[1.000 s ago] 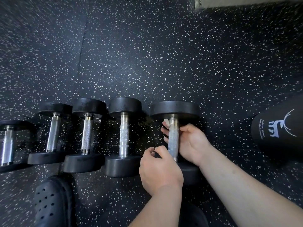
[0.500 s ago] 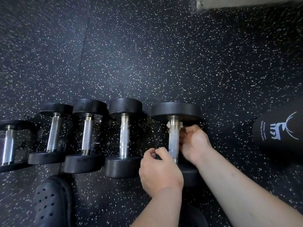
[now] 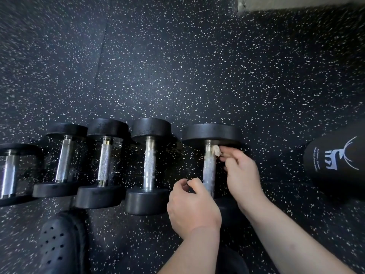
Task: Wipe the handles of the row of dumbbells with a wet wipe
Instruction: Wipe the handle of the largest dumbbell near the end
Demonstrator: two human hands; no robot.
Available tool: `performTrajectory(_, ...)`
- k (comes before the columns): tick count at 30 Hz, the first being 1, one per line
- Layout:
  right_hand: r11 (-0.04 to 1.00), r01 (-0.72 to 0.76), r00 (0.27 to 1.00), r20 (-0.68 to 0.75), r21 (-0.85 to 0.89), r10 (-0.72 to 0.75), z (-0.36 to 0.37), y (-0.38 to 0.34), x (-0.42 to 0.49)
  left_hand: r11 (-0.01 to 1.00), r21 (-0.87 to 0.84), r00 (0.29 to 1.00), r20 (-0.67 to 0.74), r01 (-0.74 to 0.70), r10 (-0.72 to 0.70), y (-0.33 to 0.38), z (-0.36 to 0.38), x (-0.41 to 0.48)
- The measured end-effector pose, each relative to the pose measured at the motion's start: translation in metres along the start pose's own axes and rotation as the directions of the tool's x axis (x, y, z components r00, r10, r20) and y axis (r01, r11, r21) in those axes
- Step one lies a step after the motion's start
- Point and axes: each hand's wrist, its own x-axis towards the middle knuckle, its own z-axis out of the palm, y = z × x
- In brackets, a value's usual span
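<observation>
Several black dumbbells with chrome handles lie in a row on the speckled rubber floor. The rightmost dumbbell (image 3: 212, 132) is the largest, and its handle (image 3: 209, 167) runs between my two hands. My right hand (image 3: 240, 175) pinches a small crumpled wet wipe (image 3: 216, 150) against the right side of the handle's top, just under the far weight head. My left hand (image 3: 192, 206) is curled loosely at the handle's lower left, over the near weight head, with nothing seen in it. The neighbouring dumbbell's handle (image 3: 148, 165) stands free to the left.
A black perforated clog (image 3: 57, 244) sits at the bottom left, near the dumbbells' front ends. A black bag or pad with a white deer logo (image 3: 335, 161) lies at the right. A pale wall base (image 3: 296, 2) shows at the top right.
My right hand slid from around the middle of the handle up to its top right side, bringing the wipe with it. My left hand stayed near the lower end.
</observation>
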Motion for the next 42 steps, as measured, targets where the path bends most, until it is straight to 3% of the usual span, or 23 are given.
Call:
performTrajectory(2, 0.929, 0.233, 0.972, 0.087, -0.287, -0.217, -0.004, 0.002, -0.012, 1.000, 0.006, 1.000, -0.001, -0.003, 0.003, 0.000, 0.000, 0.000)
performTrajectory(4, 0.795, 0.399, 0.917, 0.196, -0.456, -0.348, -0.004, 0.003, -0.020, 1.000, 0.015, 1.000, -0.007, -0.009, 0.009, 0.000, 0.000, -0.001)
performTrajectory(7, 0.462, 0.553, 0.819, 0.353, -0.693, -0.451, -0.004, -0.004, -0.019, 1.000, 0.025, 1.000, -0.002, -0.007, 0.007, 0.001, 0.000, -0.001)
performTrajectory(10, 0.133, 0.591, 0.763, 0.497, -0.796, -0.413, 0.002, -0.013, -0.013, 1.000, 0.025, 1.000, -0.008, -0.006, 0.006, 0.001, 0.000, 0.000)
performTrajectory(14, -0.020, 0.579, 0.779, 0.561, -0.815, -0.282, 0.019, -0.021, -0.007, 1.000, 0.022, 1.000, -0.007, 0.002, -0.002, 0.002, -0.001, 0.001)
performTrajectory(17, -0.065, 0.546, 0.774, 0.532, -0.835, -0.344, 0.016, -0.025, -0.011, 1.000, 0.017, 1.000, -0.005, -0.002, 0.002, 0.002, -0.002, 0.002)
performTrajectory(22, -0.063, 0.485, 0.762, 0.457, -0.872, -0.458, 0.007, -0.019, -0.020, 1.000, 0.020, 1.000, -0.002, -0.007, 0.007, 0.003, -0.002, 0.001)
performTrajectory(28, -0.017, 0.481, 0.785, 0.439, -0.877, -0.436, 0.014, -0.020, -0.019, 1.000, 0.014, 1.000, 0.005, -0.005, 0.005, 0.002, -0.003, 0.003)
performTrajectory(31, 0.057, 0.472, 0.810, 0.406, -0.880, -0.424, 0.010, -0.021, -0.023, 1.000, 0.000, 1.000, 0.008, -0.010, 0.010, 0.001, -0.004, 0.004)
performTrajectory(37, 0.408, 0.402, 0.909, 0.303, -0.820, -0.288, -0.002, -0.016, -0.028, 1.000, 0.001, 1.000, -0.009, -0.016, 0.016, 0.001, 0.000, 0.001)
performTrajectory(40, 0.737, 0.316, 0.947, 0.245, -0.597, -0.208, -0.001, -0.013, -0.030, 1.000, -0.001, 1.000, -0.010, -0.017, 0.017, 0.000, 0.000, 0.001)
performTrajectory(42, 0.876, 0.252, 0.963, 0.194, -0.411, -0.187, 0.002, -0.011, -0.030, 1.000, -0.005, 1.000, -0.007, -0.016, 0.016, -0.001, 0.000, 0.001)
